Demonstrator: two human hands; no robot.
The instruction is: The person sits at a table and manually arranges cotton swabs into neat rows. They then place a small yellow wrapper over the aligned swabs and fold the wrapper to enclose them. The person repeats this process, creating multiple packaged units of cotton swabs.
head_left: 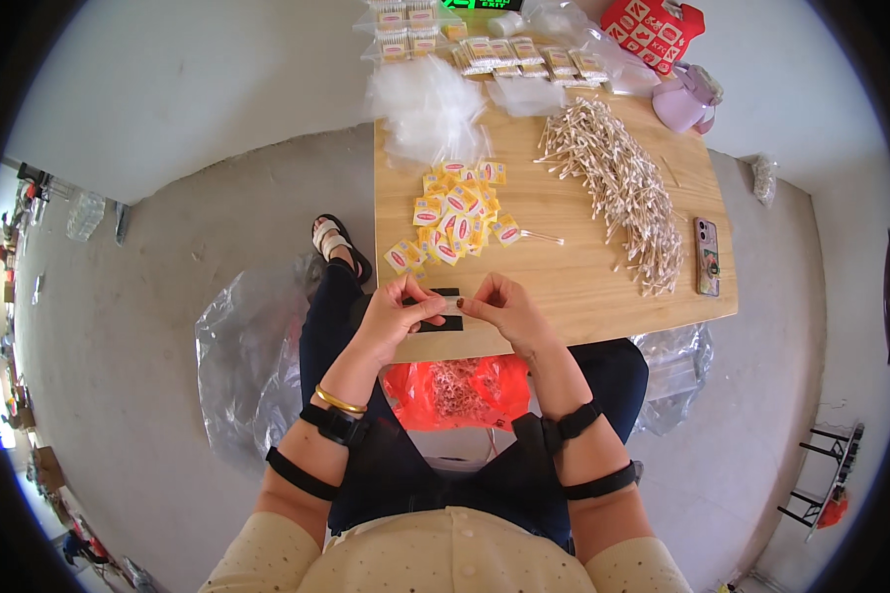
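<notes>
At the table's near edge my left hand (406,306) and my right hand (504,306) face each other, fingertips pinched. A small pale, translucent piece (452,306) shows between them; its kind is hard to make out. Under the fingers lies a flat black object (452,324), partly covered by my left hand. Just beyond my hands is a heap of small yellow and white cards (455,219), with a couple of loose cotton swabs (542,237) at its right. A long pile of cotton swabs (618,183) spreads farther right.
Clear plastic bags (427,107) lie at the far left. Packs of swabs (524,54) line the back, near a red box (651,35) and a lilac jug (684,102). A phone (708,257) rests at the right edge. Below the table is a red plastic bag (405,390) holding swabs.
</notes>
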